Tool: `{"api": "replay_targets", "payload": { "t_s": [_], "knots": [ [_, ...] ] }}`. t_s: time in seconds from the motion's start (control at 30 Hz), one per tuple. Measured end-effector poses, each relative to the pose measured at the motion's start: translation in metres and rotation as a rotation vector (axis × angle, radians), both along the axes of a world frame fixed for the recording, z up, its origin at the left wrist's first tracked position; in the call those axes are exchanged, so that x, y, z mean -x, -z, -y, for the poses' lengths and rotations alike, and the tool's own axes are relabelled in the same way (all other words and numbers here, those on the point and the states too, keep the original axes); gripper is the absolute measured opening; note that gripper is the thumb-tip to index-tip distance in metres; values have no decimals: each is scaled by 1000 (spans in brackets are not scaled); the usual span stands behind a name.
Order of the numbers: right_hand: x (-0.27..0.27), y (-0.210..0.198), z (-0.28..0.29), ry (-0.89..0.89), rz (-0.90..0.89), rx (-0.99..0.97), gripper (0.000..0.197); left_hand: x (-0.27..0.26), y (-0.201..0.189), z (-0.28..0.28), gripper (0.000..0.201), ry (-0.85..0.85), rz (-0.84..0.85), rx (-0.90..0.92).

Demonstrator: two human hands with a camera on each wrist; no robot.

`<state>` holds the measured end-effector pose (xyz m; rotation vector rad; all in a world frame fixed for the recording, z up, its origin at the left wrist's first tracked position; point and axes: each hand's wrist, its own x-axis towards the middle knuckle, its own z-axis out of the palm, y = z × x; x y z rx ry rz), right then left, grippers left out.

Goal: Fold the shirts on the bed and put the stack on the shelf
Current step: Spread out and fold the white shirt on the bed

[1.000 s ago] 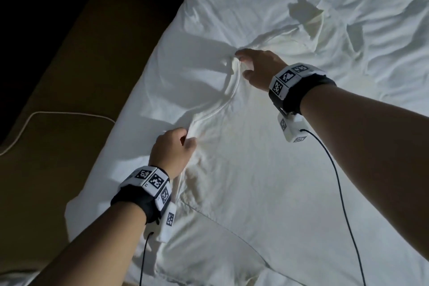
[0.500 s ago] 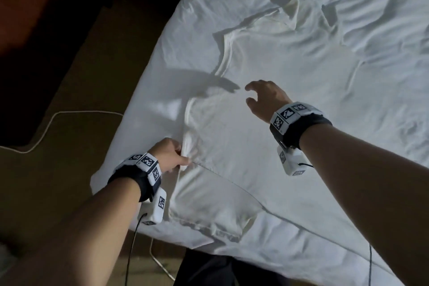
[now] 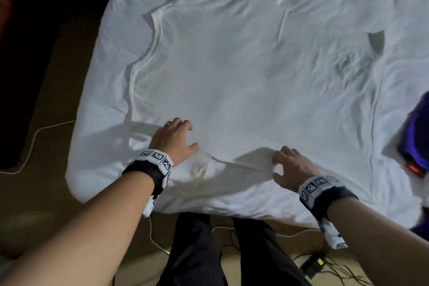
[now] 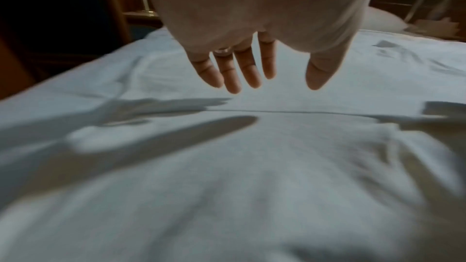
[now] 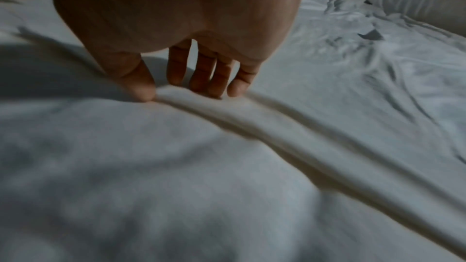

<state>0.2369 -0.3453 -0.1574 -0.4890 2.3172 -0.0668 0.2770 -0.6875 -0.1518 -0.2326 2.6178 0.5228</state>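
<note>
Bare forearms enter from the lower corners of the head view, each wrist wrapped in a black band [image 3: 148, 173] topped with white blocks printed in black-and-white square markers [image 3: 319, 187] — a small white unit with a thin cable [image 3: 153, 232] hangs beneath. A ring [image 4: 223, 50] circles one left finger; dark trousers [image 3: 197, 251] show bottom centre.

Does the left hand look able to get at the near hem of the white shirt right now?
Probably yes. The left hand hangs open just above the white shirt, its thumb by the hem. Nothing lies between; the right hand touches the same hem further along.
</note>
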Motion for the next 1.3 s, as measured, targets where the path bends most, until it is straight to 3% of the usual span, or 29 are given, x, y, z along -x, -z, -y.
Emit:
{"api": "replay_targets", "payload": {
  "t_s": [0.13,0.23,0.53,0.8,0.9,1.0,1.17,1.3],
  "knots": [
    [-13,-5,-72,-6,-97,-100,41,1,11,-64,48,290,79,29],
    [-13,-7,-112,13,-147,-157,37,-1,16,-83,43,410,88,141],
    [-20,-11,-175,97,-134,-240,25,-4,11,-91,26,520,151,308],
    [17,-27,-182,178,112,-208,12,37,-18,-76,32,527,375,301],
    [41,-34,-182,211,107,-218,14,62,-25,-66,26,501,413,315],
    [71,-35,-185,252,40,-218,21,93,-29,-60,26,352,380,273],
    [128,-29,-183,298,-72,-173,22,148,-27,-51,27,28,188,135],
    [173,-21,-179,328,-138,-135,21,182,-19,-50,27,-131,-22,60]
  ]
}}
